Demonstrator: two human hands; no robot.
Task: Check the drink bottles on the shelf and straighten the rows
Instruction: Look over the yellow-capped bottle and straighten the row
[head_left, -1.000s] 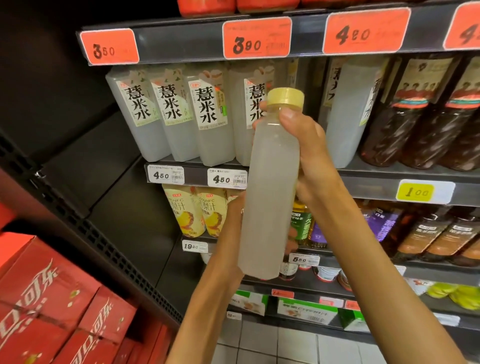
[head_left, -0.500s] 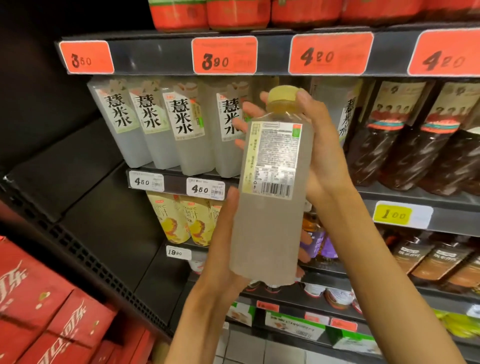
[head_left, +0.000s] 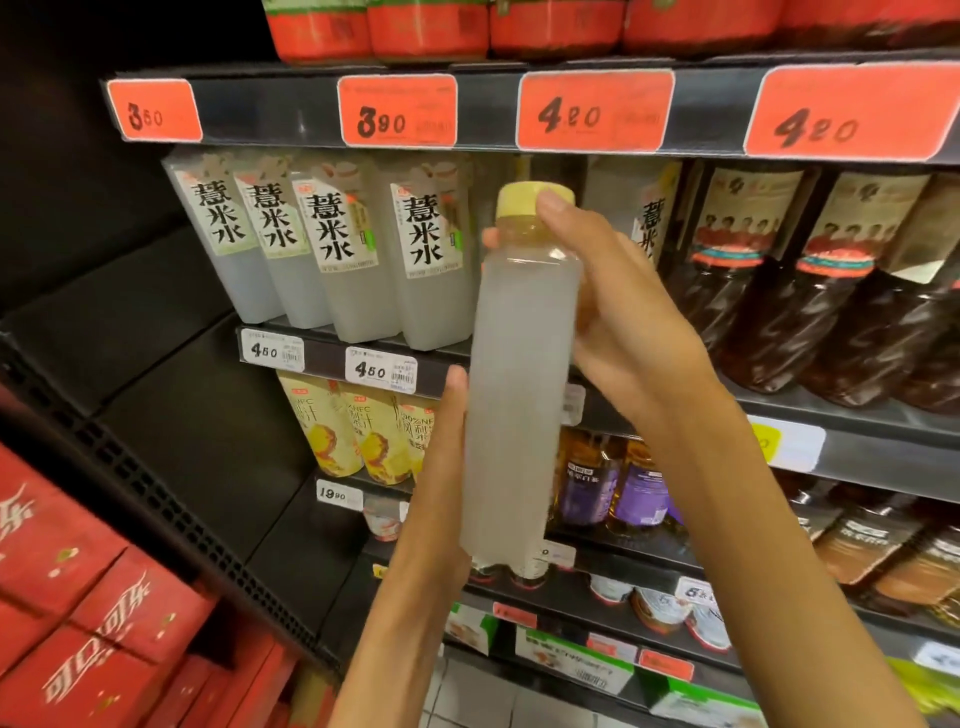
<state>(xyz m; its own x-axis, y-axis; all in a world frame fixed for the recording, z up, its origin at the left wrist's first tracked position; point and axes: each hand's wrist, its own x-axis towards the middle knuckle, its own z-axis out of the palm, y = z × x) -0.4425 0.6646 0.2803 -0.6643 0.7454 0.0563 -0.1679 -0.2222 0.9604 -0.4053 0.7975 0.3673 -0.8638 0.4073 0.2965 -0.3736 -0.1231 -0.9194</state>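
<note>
I hold a tall cloudy-white drink bottle (head_left: 514, 415) with a pale yellow cap upright in front of the shelf. My right hand (head_left: 618, 312) grips its neck and upper body, the thumb against the cap. My left hand (head_left: 441, 493) cups its lower side and base. A plain unlabelled side faces me. Behind it, a row of matching cloudy bottles (head_left: 332, 254) with black-lettered labels stands on the shelf (head_left: 322, 338), leaning slightly. One more of them (head_left: 644, 213) shows to the right of my hand.
Dark brown drink bottles (head_left: 779, 291) fill the shelf's right side. Yellow juice bottles (head_left: 353, 431) and purple-labelled bottles (head_left: 613, 483) stand one shelf lower. Red price tags (head_left: 397, 111) line the shelf edge above. Red cola cartons (head_left: 93, 613) are stacked at lower left.
The bottle has turned in my hands: its barcode label faced me half a second ago, now a plain side does. The view has moved closer to the shelf.
</note>
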